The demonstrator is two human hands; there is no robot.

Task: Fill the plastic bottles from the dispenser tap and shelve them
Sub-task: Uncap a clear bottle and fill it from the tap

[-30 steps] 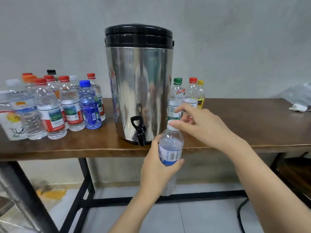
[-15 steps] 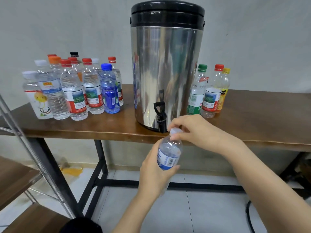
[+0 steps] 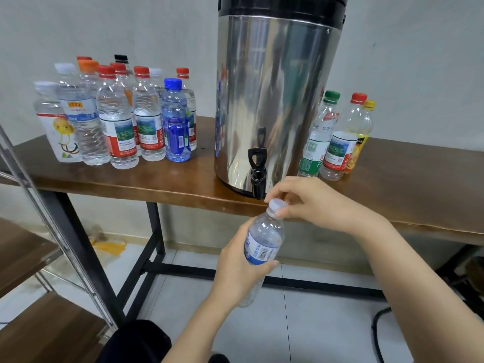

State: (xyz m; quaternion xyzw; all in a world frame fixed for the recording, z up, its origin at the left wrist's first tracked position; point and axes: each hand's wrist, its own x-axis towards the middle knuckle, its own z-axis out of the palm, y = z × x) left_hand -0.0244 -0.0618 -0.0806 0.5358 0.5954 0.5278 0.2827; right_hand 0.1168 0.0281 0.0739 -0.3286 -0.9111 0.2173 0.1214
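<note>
My left hand (image 3: 237, 268) grips the body of a clear bottle with a blue label (image 3: 264, 242), held tilted below the table's front edge. My right hand (image 3: 309, 203) pinches its white cap (image 3: 277, 204). Just above and left of the cap is the black tap (image 3: 258, 174) of the steel dispenser (image 3: 275, 100), which stands on the brown table (image 3: 183, 176). Several capped bottles (image 3: 117, 119) stand in a cluster left of the dispenser. Three more bottles (image 3: 337, 137) stand to its right.
A metal-framed shelf with wooden boards (image 3: 39, 258) stands at the lower left, close to the table's black leg (image 3: 154, 244). A black cable (image 3: 377, 334) lies on the tiled floor at the right. A grey wall is behind the table.
The view has shifted left and down, bringing the shelf into sight. The bottle has dropped lower, below the tap, tilted; my right hand stays on its cap.
</note>
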